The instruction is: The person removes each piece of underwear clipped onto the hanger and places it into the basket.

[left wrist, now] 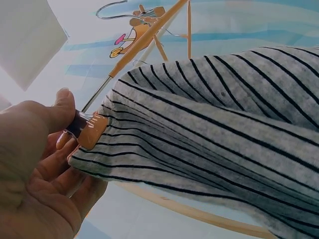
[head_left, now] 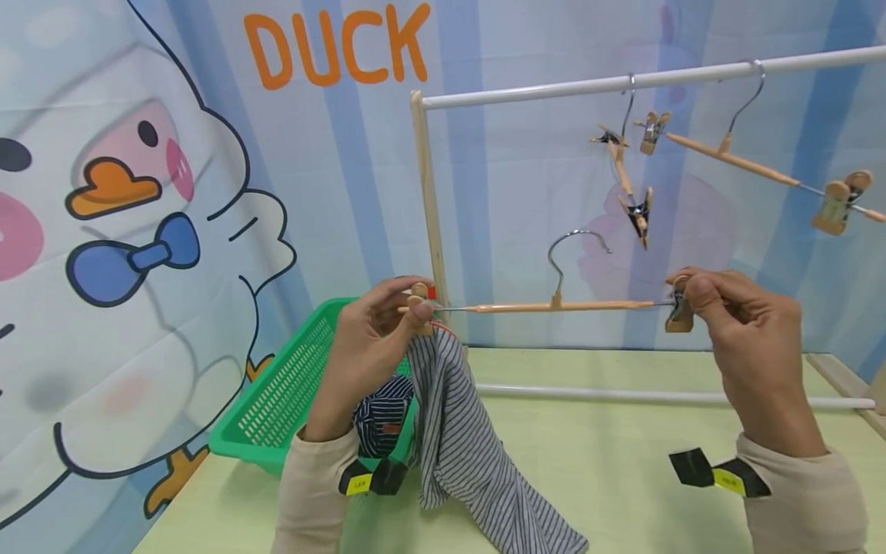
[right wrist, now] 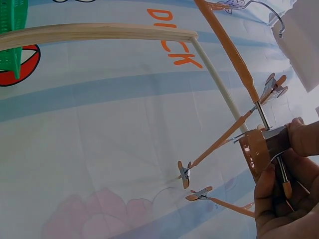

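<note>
A wooden clip hanger (head_left: 602,306) with a metal hook is held level above the table between both hands. My left hand (head_left: 367,346) pinches its left clip (left wrist: 93,133), thumb on one side and fingers on the other. From that clip hangs a grey-and-black striped garment (head_left: 471,431), its corner caught in the clip's jaws and its lower part trailing onto the table. At the other end my right hand (head_left: 757,335) pinches the right clip (right wrist: 255,152), which has no cloth in it. The bar's tip sticks out past this clip among the right fingers.
A green basket (head_left: 277,392) on the left holds a dark striped garment (head_left: 382,415). Behind stands a rack with a white top rail (head_left: 526,94), a wooden post (head_left: 431,200) and a low white bar (head_left: 588,394). Two more clip hangers (head_left: 754,163) hang from the rail.
</note>
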`<state>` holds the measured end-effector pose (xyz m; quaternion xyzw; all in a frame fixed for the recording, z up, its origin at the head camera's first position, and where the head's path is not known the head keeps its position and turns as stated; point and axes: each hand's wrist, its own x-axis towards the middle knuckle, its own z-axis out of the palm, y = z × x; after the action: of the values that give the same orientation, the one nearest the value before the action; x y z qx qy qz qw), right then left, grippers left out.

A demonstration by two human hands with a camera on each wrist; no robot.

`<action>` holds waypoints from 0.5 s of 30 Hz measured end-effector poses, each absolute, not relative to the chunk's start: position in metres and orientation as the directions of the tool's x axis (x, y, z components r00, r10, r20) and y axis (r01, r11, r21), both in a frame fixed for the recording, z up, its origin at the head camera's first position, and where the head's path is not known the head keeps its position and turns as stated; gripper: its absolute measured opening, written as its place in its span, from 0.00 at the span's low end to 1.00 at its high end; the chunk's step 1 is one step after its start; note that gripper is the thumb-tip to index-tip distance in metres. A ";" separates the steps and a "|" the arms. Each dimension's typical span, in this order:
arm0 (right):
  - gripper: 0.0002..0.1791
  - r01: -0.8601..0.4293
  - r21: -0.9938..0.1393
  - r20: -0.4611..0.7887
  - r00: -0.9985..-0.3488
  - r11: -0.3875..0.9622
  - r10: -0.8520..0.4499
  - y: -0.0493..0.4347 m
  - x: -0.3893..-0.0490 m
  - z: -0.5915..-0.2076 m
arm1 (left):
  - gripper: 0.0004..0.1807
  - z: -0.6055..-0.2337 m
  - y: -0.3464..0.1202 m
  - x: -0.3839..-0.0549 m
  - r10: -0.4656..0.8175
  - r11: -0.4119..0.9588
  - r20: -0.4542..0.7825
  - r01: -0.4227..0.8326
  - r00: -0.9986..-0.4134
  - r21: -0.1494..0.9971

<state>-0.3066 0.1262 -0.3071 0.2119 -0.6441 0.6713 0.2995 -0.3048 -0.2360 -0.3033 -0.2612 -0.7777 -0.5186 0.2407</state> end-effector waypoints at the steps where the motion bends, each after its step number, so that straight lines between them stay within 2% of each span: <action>1: 0.13 -0.674 -0.738 0.669 -0.731 0.008 0.131 0.126 -0.307 -0.307 | 0.18 -0.303 -0.236 -0.305 0.158 0.325 0.644 0.655 -0.748 0.682; 15: 0.16 -0.633 -0.757 0.653 -0.740 0.159 0.161 0.127 -0.306 -0.305 | 0.17 -0.304 -0.231 -0.305 0.141 0.317 0.643 0.650 -0.753 0.691</action>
<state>-0.3062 0.1273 -0.3054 0.1705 -0.6919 0.6255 0.3176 -0.3049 -0.2311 -0.3037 -0.2551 -0.7747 -0.5257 0.2419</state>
